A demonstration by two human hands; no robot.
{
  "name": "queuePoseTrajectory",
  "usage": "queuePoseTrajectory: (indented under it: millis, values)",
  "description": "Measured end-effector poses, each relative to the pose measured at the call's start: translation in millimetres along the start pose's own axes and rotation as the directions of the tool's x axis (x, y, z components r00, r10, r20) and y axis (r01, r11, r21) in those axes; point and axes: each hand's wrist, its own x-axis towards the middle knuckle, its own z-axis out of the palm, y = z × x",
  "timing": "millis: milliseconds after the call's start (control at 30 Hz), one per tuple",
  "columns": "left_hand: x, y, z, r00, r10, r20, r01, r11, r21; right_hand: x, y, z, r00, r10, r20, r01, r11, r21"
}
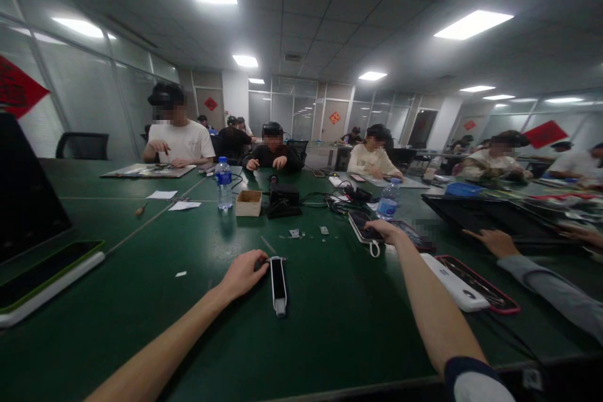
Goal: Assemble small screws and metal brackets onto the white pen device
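My left hand rests on the green table, fingers loosely bent, with its fingertips beside the upper end of a slim handheld device. That device has a dark screen, a white frame and a grey tip towards me. Stretched forward to the right, my right hand has its fingers closed on the near right side of a phone-like device with a dark face, a white edge and a small white loop. Its fingertips are partly hidden. Small clear scraps and tiny bits lie between my hands.
A small box, a black stand and water bottles stand farther back. At right lie a white case, a red-rimmed panel and a co-worker's hand. A green-edged panel is at left. Several people sit opposite.
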Motion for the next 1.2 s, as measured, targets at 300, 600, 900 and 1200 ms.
queuePoseTrajectory:
  millis: [300,600,900,1200]
  values:
    - [-0.7,-0.7,0.6,1.0,-0.002,0.004,0.002,1.0,-0.003,-10.8,-12.6,-5.0,0.987,-0.008,-0.16,0.001,0.999,-0.043]
    - [-2.8,7.7,-5.5,0.999,-0.025,0.021,0.025,1.0,-0.017,-37.3,-81.6,25.7,0.851,-0.523,-0.051,0.393,0.698,-0.599]
    - [-1.4,1.5,0.1,1.0,-0.006,0.008,0.006,1.0,0.011,-59.2,-83.4,123.2,0.781,-0.472,0.409,0.605,0.409,-0.683]
    - [-1.9,3.3,-0.8,1.0,-0.011,0.007,0.011,1.0,-0.008,-59.6,-77.0,150.8,0.752,-0.462,0.47,0.634,0.312,-0.708]
